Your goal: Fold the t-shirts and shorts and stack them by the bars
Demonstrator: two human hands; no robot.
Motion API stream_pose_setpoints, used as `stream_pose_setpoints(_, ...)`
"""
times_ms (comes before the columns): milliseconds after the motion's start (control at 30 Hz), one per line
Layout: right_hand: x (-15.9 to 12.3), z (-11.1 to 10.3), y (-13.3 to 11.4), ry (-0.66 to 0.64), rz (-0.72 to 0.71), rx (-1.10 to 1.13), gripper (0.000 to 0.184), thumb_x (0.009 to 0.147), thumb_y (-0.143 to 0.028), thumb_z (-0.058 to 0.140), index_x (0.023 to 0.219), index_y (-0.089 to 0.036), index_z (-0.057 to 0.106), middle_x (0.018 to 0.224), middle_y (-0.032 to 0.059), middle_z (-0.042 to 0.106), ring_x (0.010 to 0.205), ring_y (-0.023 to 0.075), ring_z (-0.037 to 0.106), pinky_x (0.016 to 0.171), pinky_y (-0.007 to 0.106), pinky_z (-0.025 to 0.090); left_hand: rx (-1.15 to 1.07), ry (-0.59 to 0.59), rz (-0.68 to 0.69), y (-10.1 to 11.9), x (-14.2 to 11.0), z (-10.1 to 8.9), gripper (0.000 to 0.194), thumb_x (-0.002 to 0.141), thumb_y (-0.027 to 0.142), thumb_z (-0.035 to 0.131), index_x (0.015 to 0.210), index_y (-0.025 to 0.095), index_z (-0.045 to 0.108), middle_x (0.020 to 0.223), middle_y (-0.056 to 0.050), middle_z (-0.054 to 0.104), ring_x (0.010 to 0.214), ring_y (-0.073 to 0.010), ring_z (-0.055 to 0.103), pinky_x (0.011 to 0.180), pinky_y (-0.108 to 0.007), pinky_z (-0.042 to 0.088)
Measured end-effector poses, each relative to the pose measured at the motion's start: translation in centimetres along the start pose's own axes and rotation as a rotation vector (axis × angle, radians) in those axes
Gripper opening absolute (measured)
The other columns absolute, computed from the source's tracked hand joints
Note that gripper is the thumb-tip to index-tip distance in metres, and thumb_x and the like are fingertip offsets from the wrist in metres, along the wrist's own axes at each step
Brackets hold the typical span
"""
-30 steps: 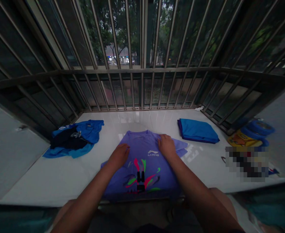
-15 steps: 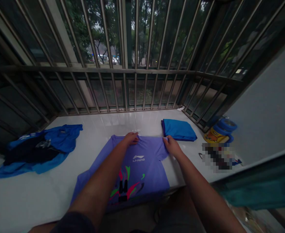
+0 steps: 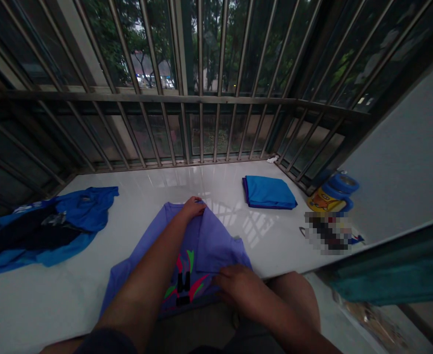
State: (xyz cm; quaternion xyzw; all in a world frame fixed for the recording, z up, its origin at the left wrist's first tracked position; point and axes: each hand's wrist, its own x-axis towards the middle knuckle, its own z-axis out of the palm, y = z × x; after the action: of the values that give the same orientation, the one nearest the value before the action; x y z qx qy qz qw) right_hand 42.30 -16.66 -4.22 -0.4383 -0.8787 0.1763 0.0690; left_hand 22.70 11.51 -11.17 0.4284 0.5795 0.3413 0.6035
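A purple T-shirt with a bright green, pink and black print lies near the front edge of the white ledge. Its right side is folded inward over the chest, covering the logo. At the collar, my left hand is closed on the fabric, pinching it near the top of the fold. Lower down, my right hand is closed on the shirt's lower right part by the ledge's edge; its fingertips are partly hidden. Beyond the shirt to the right rests a folded blue garment with a dark purple layer under it.
Crumpled blue and black clothes lie on the left of the white ledge. A yellow and blue cup-like container and a blurred-out item stand by the right wall. Metal bars line the window; a teal cloth hangs at right.
The shirt's right shoulder and sleeve have been folded inward across the chest. My right hand has moved down toward the hem, while my left hand has stayed at the collar.
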Motion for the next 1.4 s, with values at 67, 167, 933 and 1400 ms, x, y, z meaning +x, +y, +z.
stream_pose_setpoints(67,-0.5,-0.4,2.4,0.08,0.146,-0.028,0.025,0.102,-0.022,0.065,0.124,-0.027,0.076,0.111,0.0067,0.078,0.103,0.0265,0.072,0.093,0.037,0.055,0.005,0.008,0.023,-0.2,0.1,0.0,0.036,0.097,0.025,0.081,0.128,0.016,0.064,0.09,0.001,0.074,0.067,-0.0134,0.07,0.067,-0.029,0.063)
stream_pose_setpoints(167,-0.3,-1.2,6.8,0.204,0.388,-0.059,0.048,0.098,-0.012,0.056,0.142,-0.024,0.07,0.131,0.013,0.073,0.12,0.0294,0.069,0.108,0.042,0.054,0.007,0.001,0.058,-0.3,-0.1,0.0,0.041,0.091,0.02,0.085,0.127,0.017,0.065,0.084,0.002,0.072,0.064,-0.0128,0.069,0.067,-0.028,0.062)
stream_pose_setpoints(933,1.0,1.8,3.5,0.362,0.44,0.083,0.028,0.108,-0.037,0.058,0.125,-0.024,0.076,0.12,0.012,0.078,0.116,0.0303,0.072,0.107,0.043,0.055,0.331,0.262,0.328,1.1,-0.8,-1.3,0.028,0.096,0.019,0.064,0.121,0.019,0.076,0.124,-0.012,0.079,0.105,-0.0245,0.077,0.092,-0.036,0.063)
stream_pose_setpoints(1400,5.5,6.8,0.0,0.514,0.256,0.036,0.013,0.106,-0.022,0.064,0.116,-0.023,0.073,0.114,0.009,0.076,0.106,0.027,0.069,0.097,0.042,0.053,0.56,-0.001,0.106,1.9,1.5,-0.4,0.034,0.109,0.047,0.066,0.121,0.015,0.071,0.099,-0.004,0.076,0.076,-0.0153,0.073,0.07,-0.032,0.064)
